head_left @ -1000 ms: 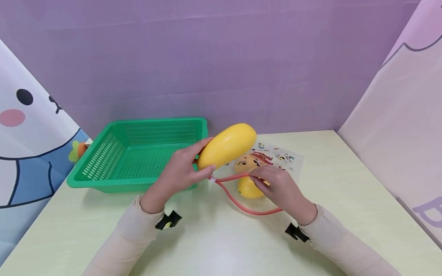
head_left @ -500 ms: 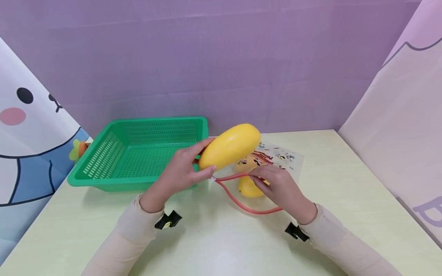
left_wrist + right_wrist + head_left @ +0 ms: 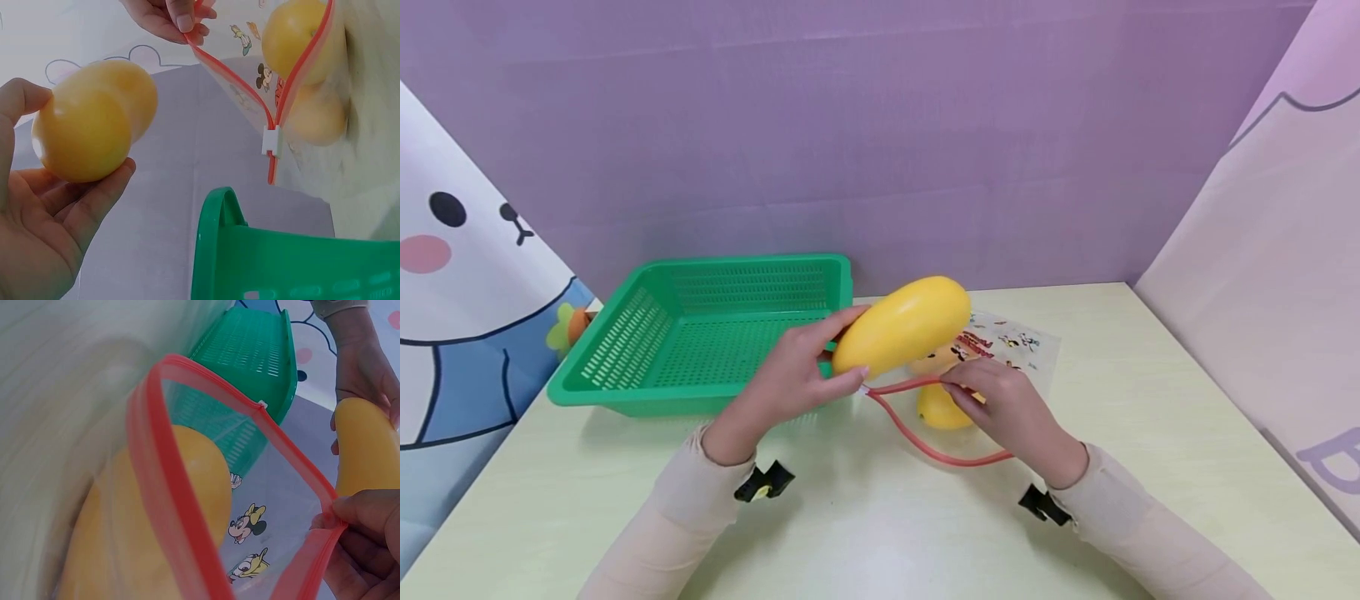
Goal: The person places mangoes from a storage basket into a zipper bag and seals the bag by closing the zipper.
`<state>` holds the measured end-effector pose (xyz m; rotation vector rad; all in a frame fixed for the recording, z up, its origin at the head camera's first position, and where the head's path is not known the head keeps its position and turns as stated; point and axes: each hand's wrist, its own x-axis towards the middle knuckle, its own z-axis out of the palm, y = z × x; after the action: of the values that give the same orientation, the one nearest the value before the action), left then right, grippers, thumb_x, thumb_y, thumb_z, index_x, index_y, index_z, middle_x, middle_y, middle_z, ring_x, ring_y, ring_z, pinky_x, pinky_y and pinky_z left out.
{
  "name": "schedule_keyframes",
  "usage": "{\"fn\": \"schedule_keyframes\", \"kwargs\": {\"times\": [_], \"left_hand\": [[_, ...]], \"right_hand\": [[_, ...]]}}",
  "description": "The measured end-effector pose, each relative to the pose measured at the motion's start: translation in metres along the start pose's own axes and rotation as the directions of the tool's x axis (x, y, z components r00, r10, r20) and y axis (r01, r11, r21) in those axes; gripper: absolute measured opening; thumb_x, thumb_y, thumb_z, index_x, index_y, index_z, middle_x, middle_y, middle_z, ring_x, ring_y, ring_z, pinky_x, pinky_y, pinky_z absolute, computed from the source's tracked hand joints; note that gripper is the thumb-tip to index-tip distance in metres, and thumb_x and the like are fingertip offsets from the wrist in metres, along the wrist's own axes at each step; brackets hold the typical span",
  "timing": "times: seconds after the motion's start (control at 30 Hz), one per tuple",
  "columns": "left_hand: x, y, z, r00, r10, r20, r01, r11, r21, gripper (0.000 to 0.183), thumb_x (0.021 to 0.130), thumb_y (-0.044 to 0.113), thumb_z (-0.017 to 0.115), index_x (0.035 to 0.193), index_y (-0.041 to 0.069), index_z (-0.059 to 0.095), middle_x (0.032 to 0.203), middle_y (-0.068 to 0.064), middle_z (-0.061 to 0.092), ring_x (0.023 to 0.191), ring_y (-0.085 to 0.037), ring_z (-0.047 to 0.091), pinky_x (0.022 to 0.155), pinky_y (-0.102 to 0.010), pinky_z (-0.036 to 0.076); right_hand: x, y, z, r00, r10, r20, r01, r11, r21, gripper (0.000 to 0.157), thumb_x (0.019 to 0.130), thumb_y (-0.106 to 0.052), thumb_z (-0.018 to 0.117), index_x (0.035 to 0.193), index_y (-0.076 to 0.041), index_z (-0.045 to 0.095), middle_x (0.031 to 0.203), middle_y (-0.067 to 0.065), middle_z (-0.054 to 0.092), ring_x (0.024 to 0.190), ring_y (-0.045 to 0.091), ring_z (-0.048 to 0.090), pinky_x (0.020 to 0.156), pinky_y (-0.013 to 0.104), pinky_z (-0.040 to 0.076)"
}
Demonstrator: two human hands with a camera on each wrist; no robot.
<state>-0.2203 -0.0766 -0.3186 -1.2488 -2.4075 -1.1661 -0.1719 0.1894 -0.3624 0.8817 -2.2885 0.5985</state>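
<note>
My left hand (image 3: 790,371) holds a smooth yellow elongated fruit (image 3: 902,325) between thumb and fingers, tilted in the air above the bag. A clear zip bag (image 3: 1036,350) with cartoon prints lies on the table, its red-edged mouth spread wide. My right hand (image 3: 1009,410) pinches that red edge (image 3: 294,450) between thumb and fingertips. Inside the bag are yellow fruits, one (image 3: 297,40) beside another (image 3: 315,115). A white slider (image 3: 272,141) sits at the near end of the zip, close to my left thumb. The held fruit is outside the bag.
A green plastic basket (image 3: 647,400) with slotted walls stands on the left of the table (image 3: 865,533), just behind my left hand. A purple backdrop (image 3: 880,150) rises behind the table. Printed cloth panels flank both sides.
The held fruit has shifted slightly right and its far end has dipped a little toward the bag. My right hand has stayed on the bag's edge.
</note>
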Motion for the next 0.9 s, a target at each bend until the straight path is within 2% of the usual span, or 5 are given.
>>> {"fn": "schedule_keyframes", "kwargs": {"times": [0.33,0.9], "left_hand": [[-0.0021,0.0037,-0.0004,1.000,0.021,0.022,-0.019,0.996,-0.082,0.060,0.082,0.014,0.071,0.137,0.009,0.047,0.114,-0.004,0.063,0.091,-0.016,0.059,0.070,-0.023,0.055],[-0.0044,0.0088,-0.0013,0.996,0.072,0.046,-0.065,0.986,-0.151,0.060,0.081,0.012,0.071,0.137,0.007,0.048,0.117,-0.006,0.061,0.094,-0.016,0.059,0.070,-0.025,0.055]], "right_hand": [[-0.0010,-0.0002,0.0002,1.000,-0.002,-0.006,0.002,1.000,0.005,0.025,0.069,0.001,0.080,0.092,-0.004,0.071,0.086,0.002,0.071,0.078,0.015,0.065,0.066,0.028,0.055],[-0.0018,-0.0002,0.0000,1.000,-0.020,-0.014,0.020,1.000,-0.005,0.029,0.067,0.002,0.081,0.093,-0.002,0.070,0.092,0.006,0.069,0.079,0.017,0.064,0.068,0.029,0.056]]}}
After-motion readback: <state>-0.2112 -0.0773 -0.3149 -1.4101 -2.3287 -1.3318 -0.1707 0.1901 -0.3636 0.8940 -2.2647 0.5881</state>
